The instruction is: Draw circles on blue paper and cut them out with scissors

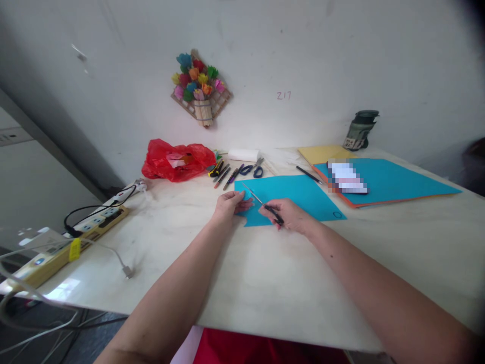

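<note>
A blue paper sheet (299, 194) lies on the table, with a small circle drawn near its right corner and an uneven, cut-looking lower left edge. My left hand (232, 203) pinches the sheet's left part, fingers closed around a small piece at that edge. In my right hand (284, 213) are black-handled scissors (273, 214), their blades pointing up and left over the paper toward my left fingers. Whether the piece between my left fingers is still joined to the sheet is too small to tell.
Behind the sheet lie pens (224, 177), dark blue scissors (258, 171) and a white roll (243, 154). A red bag (176, 161) stands back left, a power strip (94, 222) left. Rightward are stacked papers (401, 177), a phone (347, 177) and a bottle (359, 132).
</note>
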Demonstrator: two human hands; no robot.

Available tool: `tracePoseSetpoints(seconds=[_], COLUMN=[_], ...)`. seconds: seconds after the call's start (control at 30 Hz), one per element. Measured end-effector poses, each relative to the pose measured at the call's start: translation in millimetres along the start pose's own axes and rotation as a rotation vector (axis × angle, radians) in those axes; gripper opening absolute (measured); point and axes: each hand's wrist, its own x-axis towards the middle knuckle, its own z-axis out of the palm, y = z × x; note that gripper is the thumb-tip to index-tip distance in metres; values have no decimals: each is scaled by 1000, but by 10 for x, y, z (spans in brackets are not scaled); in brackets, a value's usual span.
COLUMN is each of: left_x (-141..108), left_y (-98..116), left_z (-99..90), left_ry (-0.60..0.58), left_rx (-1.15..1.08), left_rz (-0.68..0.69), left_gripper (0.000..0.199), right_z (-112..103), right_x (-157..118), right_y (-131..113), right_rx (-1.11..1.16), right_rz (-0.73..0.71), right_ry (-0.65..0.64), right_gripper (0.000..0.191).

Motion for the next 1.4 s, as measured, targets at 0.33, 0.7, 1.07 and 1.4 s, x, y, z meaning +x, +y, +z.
tracePoseSetpoints(seconds=[0.33,0.7,1.07,1.4], left_x=[-12,-13,-51,-13], left_y=[24,24,44,27], left_z=[18,27,55,24], left_ry=[26,7,-34,-24], left_rx=[-22,-3,34,-21], left_rz=[-15,-22,-15,-9], left_gripper=[21,21,23,21], right_z=[14,22,10,4], right_x=[-32,-72,-86,-24], right_y=[-49,-123,-146,-41], right_rx=[-14,-34,-46,-6], right_rz=[33,59,45,-10], right_ry=[-3,4,18,13], right_gripper=[30,31,32,31])
